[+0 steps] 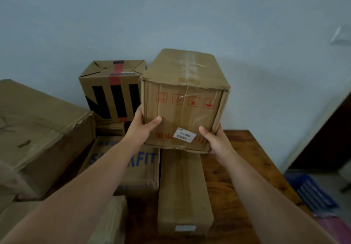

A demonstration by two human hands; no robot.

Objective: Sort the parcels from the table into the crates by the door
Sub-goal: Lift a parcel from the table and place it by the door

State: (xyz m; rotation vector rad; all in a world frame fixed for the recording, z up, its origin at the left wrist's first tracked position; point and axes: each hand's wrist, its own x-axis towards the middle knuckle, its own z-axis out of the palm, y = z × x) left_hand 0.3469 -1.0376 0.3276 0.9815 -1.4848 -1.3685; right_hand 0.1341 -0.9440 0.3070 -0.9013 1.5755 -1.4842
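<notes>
Grips taped parcel (pixel 182 101) from both sides, raised over long parcel (pixel 182 190) on table (pixel 247 167); lower edge near or touching it, cannot tell which. Looks early in sorting: leaves several parcels on table, among them striped parcel (pixel 112 91) and blue-lettered parcel (pixel 136 167). Shows blue crate (pixel 311 192) on floor at right, partly in view, contents hidden. Wraps left hand (pixel 141 127) round left edge, thumb on front face; mirrors with right hand (pixel 216 139) at lower right corner. Stretches both forearms forward.
</notes>
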